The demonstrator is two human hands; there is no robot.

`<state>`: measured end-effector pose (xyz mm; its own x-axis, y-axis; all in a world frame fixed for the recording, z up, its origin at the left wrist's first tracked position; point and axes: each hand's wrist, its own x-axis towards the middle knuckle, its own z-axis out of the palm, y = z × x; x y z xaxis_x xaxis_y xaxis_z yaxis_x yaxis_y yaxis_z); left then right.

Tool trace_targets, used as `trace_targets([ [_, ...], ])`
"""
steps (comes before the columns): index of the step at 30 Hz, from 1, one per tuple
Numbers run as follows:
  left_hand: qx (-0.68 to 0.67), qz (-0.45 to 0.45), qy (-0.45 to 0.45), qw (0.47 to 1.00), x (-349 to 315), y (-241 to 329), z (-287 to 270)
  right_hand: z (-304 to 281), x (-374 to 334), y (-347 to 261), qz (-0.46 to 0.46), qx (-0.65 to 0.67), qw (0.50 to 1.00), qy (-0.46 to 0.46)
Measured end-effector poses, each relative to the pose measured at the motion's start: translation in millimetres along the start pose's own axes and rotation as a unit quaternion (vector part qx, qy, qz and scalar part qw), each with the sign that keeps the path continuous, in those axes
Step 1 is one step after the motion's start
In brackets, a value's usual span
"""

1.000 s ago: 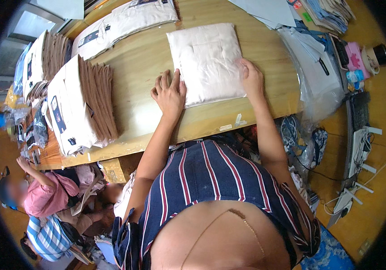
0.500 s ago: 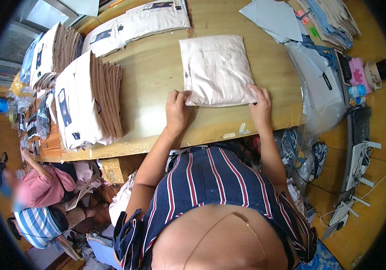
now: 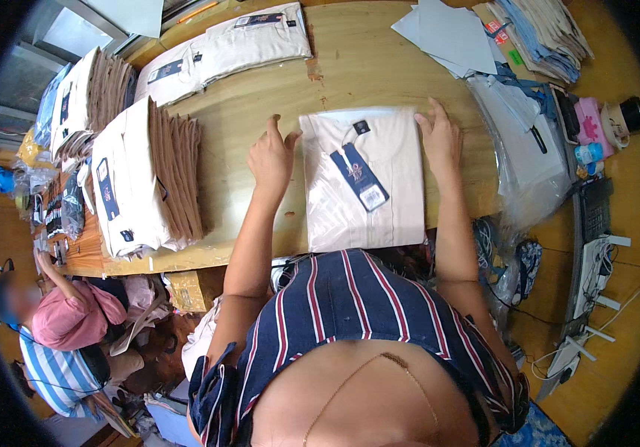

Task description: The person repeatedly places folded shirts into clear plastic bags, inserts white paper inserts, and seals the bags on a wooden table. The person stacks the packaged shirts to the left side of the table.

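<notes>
A folded cream shirt in a clear plastic bag lies face up on the wooden table, with a dark blue hang tag on its front. My left hand rests flat by the package's upper left corner, fingers apart, touching its edge. My right hand presses the upper right corner, fingers spread. Neither hand grips anything.
A stack of bagged shirts stands at the left, more stacks behind it and a row at the far edge. Clear bags and paper sheets lie right. A seated person is at lower left.
The bagged shirt has been turned over, so its tagged front now faces up. Both hands moved from its near edge to its far corners.
</notes>
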<state>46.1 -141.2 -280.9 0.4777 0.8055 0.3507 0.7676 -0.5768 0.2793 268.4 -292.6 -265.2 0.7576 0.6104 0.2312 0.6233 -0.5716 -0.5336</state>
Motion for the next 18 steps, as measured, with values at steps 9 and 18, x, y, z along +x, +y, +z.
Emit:
trace_targets([
  [9,-0.034,0.049,-0.122,0.991,-33.7,83.3,51.1,71.9,-31.9,-39.7,-0.068,-0.158,0.985,-0.033],
  [18,-0.038,0.03,-0.182,0.982,-29.5,86.3,45.4,79.9,-34.7,-37.4,-0.02,-0.189,0.977,-0.099],
])
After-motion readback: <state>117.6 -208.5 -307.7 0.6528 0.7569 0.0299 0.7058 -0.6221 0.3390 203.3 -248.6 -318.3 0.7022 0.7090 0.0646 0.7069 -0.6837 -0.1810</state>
